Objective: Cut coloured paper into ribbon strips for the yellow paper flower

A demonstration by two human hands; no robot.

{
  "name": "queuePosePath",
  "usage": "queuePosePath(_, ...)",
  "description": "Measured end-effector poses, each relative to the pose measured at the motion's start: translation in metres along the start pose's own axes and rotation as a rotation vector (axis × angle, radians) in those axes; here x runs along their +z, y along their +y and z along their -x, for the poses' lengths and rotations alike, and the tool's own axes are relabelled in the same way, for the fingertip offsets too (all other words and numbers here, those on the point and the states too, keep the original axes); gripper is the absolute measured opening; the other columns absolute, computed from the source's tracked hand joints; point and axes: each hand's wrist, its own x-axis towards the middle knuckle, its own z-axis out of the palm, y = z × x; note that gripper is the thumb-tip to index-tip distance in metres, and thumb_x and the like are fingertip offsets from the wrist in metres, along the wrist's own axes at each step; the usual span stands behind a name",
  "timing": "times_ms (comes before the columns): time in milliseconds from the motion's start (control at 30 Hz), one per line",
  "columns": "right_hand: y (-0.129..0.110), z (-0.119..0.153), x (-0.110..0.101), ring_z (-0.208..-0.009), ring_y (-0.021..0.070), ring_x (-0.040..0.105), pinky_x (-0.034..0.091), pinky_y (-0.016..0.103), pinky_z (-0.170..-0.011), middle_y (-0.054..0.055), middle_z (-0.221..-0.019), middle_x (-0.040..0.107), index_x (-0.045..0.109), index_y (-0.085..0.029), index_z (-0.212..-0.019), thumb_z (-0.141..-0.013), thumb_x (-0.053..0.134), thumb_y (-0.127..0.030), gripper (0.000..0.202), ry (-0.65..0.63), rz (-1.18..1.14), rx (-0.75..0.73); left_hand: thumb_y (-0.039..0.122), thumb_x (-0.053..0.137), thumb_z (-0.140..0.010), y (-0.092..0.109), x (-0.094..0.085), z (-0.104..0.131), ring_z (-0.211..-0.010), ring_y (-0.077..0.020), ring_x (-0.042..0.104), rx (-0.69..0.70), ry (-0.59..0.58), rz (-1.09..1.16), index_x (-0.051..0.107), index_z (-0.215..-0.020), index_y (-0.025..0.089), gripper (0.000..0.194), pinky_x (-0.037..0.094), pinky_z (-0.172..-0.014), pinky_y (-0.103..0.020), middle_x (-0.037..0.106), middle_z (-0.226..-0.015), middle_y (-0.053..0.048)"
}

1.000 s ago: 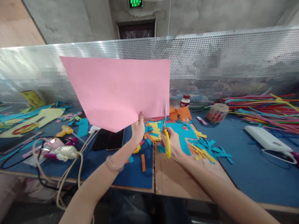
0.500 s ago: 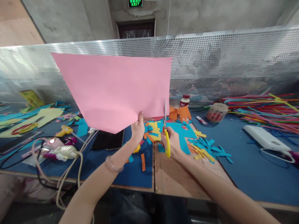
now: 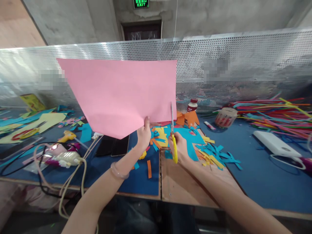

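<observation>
Item: pink sheet point(image 3: 117, 91), broad, plain and evenly coloured. Its upper edge runs nearly straight; the left edge slants inward toward the bottom. The lower part bends toward the viewer, ending in a blunt low corner left of centre. The face appears smooth, with a soft shadow along the bend.

Location: raised above the blue surface point(image 3: 258, 175), standing before the perforated metal panel point(image 3: 243, 61).

Left hand point(image 3: 144, 135): grip together, clamped on the sheet's lower edge. The thumb presses the near face; the fingers are mostly hidden behind the sheet. A pale bracelet point(image 3: 119, 171) sits on the forearm.

Right hand point(image 3: 180, 148): grip closed around the yellow handles of a pair of scissors point(image 3: 175, 148). The metal blade points upward, lying against the sheet near its right edge, leaving a narrow margin beyond. Whether the blades are parted cannot be determined.

Adjacent: orange scraps point(image 3: 192, 119) lie just beyond the scissors; a blue paper piece point(image 3: 193, 148) and blue strips point(image 3: 225, 155) lie to the right. Two dark phones point(image 3: 120, 147) rest near the left forearm.
</observation>
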Motion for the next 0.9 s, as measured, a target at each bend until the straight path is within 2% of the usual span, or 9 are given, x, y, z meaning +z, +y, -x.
queuePosePath(133, -0.0013, -0.0004, -0.0005, -0.052, 0.0118, 0.043, 0.033, 0.025, -0.048, -0.005, -0.057, 0.044, 0.042, -0.022, -0.069, -0.079, 0.053, -0.044, 0.027, 0.016, 0.001, 0.000, 0.059, 0.032, -0.091, 0.0005, -0.0010, -0.0005, -0.083, -0.0225, 0.070, 0.018, -0.043, 0.049, 0.074, -0.071, 0.019, 0.061, 0.048, -0.094, -0.035, 0.074, -0.078, -0.009)
queuePosePath(633, 0.0010, -0.0002, 0.0040, -0.054, 0.0111, 0.041, 0.032, 0.024, -0.048, -0.005, -0.059, 0.043, 0.043, -0.021, -0.069, -0.080, 0.053, -0.050, 0.032, 0.050, -0.027, 0.044, 0.062, 0.030, -0.089, -0.0037, -0.0010, -0.0033, -0.081, -0.0215, 0.069, 0.006, -0.017, 0.045, 0.072, -0.069, 0.021, 0.062, 0.048, -0.091, -0.033, 0.074, -0.075, -0.007)
queuePosePath(900, 0.0001, 0.0041, 0.0083, -0.046, 0.0106, 0.041, 0.030, 0.023, -0.042, -0.006, -0.054, 0.043, 0.046, -0.022, -0.075, -0.081, 0.053, -0.056, 0.035, -0.026, -0.087, 0.105, 0.061, 0.028, -0.090, -0.0043, -0.0022, -0.0045, -0.069, -0.0190, 0.067, 0.004, -0.001, 0.001, 0.073, -0.068, 0.019, 0.065, 0.049, -0.086, -0.030, 0.073, -0.073, -0.008)
